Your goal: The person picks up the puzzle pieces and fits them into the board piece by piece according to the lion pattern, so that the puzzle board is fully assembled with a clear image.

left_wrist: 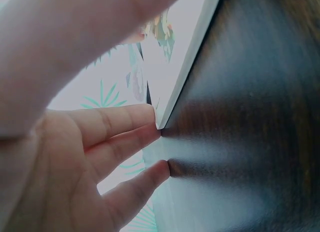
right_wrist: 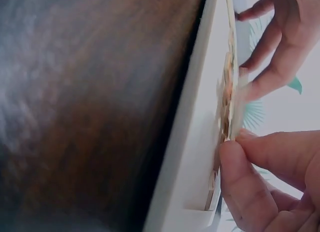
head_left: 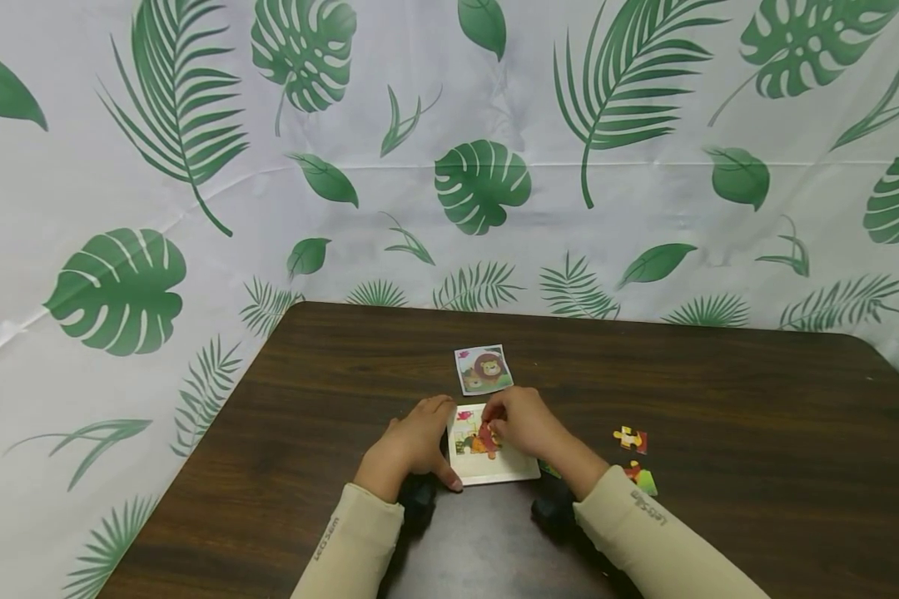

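Note:
A pale square puzzle board (head_left: 505, 472) lies on the dark table, with several colourful pieces joined in its left part. My left hand (head_left: 412, 445) is spread along the board's left side, its thumb by the near left corner. In the left wrist view, fairly straight fingertips (left_wrist: 150, 114) touch the board's corner. Over the upper middle of the board, my right hand (head_left: 528, 424) pinches a reddish puzzle piece (head_left: 487, 434) between thumb and fingers. The right wrist view shows those fingertips (right_wrist: 234, 154) right at the layer of pieces; the pinched piece is mostly hidden there.
Beyond the board lies a picture card (head_left: 483, 370) with a lion. To the right are loose puzzle pieces, one orange and yellow (head_left: 631, 439) and one green and red (head_left: 642, 479). A green piece (head_left: 549, 469) shows beside the right wrist. A leaf-print cloth (head_left: 483, 187) hangs behind the table.

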`<move>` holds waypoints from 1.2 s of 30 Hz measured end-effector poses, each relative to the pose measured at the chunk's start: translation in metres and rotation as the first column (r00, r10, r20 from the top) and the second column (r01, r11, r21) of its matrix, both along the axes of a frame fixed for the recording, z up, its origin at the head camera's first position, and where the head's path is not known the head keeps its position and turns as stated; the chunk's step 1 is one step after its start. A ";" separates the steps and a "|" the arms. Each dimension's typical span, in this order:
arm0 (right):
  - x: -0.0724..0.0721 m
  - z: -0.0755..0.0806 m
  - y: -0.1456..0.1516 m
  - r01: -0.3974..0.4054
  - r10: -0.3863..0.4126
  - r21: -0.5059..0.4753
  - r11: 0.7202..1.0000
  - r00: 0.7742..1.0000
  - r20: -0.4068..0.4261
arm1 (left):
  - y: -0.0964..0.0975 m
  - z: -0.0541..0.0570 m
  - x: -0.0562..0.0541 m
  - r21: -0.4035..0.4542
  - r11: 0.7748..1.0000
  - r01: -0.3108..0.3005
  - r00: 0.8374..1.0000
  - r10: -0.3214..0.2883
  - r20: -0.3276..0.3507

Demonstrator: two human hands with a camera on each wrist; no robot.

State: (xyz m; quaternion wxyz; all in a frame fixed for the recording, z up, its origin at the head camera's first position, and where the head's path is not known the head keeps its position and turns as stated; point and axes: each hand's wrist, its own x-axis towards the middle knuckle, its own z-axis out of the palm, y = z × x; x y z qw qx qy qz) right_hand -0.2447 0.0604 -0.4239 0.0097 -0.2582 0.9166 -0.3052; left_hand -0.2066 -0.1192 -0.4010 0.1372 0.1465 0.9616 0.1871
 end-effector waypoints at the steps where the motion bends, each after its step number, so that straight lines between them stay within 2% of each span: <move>1: 0.001 0.000 -0.001 0.006 -0.006 -0.003 1.000 1.000 -0.001 | 0.000 0.000 0.000 0.000 1.000 0.002 1.000 -0.002 -0.001; 7: 0.005 0.002 -0.002 0.029 -0.029 -0.024 0.999 0.999 0.019 | 0.000 0.001 0.001 0.001 1.000 0.008 1.000 -0.008 -0.003; 18: 0.008 0.001 -0.003 -0.017 0.017 -0.012 1.000 1.000 0.014 | -0.001 0.000 0.002 -0.003 1.000 0.014 1.000 -0.014 -0.011; 36: 0.012 0.004 -0.003 -0.015 0.015 0.000 1.000 1.000 0.010 | -0.001 -0.003 0.000 -0.010 1.000 0.011 1.000 -0.011 -0.007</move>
